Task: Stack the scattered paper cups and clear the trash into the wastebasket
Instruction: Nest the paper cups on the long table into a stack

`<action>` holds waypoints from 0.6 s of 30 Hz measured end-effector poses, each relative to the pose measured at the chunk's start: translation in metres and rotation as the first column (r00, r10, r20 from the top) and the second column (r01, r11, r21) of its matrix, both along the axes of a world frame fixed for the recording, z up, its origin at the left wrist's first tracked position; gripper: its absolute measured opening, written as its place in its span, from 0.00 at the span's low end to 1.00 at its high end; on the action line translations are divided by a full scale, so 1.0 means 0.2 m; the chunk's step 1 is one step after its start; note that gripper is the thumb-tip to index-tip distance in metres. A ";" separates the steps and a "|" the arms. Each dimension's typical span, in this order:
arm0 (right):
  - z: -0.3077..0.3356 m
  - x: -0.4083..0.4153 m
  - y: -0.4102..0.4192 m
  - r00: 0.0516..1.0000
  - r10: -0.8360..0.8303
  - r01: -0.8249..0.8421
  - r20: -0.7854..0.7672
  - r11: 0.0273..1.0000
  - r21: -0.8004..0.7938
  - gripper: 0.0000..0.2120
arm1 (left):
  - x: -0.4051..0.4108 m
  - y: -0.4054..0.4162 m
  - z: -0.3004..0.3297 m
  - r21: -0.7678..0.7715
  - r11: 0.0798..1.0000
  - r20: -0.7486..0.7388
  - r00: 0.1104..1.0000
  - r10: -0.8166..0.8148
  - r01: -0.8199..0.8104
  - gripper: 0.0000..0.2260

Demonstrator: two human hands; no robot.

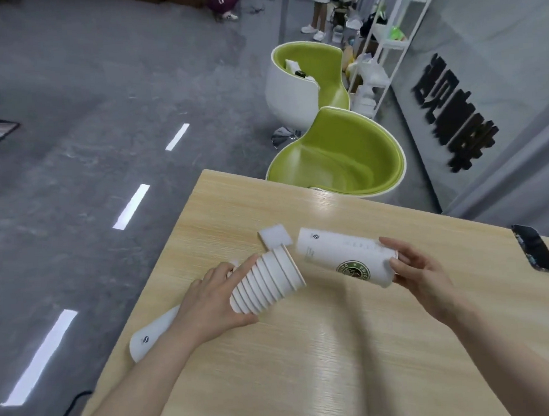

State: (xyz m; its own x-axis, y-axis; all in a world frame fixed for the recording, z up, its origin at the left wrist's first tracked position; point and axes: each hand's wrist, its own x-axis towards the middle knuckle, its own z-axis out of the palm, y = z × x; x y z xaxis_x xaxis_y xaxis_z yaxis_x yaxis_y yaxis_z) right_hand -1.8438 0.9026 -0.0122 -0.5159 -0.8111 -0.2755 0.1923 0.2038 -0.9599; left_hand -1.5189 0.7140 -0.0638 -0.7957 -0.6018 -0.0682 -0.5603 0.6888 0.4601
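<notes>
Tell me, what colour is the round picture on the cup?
Green, on the white cup in the right hand, head view.

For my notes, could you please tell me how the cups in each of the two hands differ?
The left hand grips a nested stack of cups showing many plain white rims; the right hand holds a smooth-sided cup with a green round logo. Both are white paper, held on their sides above the table.

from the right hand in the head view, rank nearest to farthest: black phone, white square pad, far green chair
Measured from the right hand, which holds the logo cup stack:
1. white square pad, on the table to the hand's left.
2. black phone, at the table's right edge; close to the pad in distance, hard to separate.
3. far green chair, on the floor beyond the table.
</notes>
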 end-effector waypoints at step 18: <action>0.39 0.85 -0.37 0.520 0.714 -0.800 -0.468 0.600 0.026 0.20 | 0.35 0.61 0.30 0.176 0.851 -0.322 0.787 0.525 -0.495 0.47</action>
State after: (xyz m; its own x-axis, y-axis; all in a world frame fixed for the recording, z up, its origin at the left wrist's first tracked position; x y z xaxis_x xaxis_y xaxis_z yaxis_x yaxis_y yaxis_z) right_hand -1.6731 0.8286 0.0654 0.2978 -0.9544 -0.0231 -0.3508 -0.0869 -0.9324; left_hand -1.4487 0.8366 -0.0044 -0.3534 -0.9314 0.0870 -0.6137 0.3011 0.7299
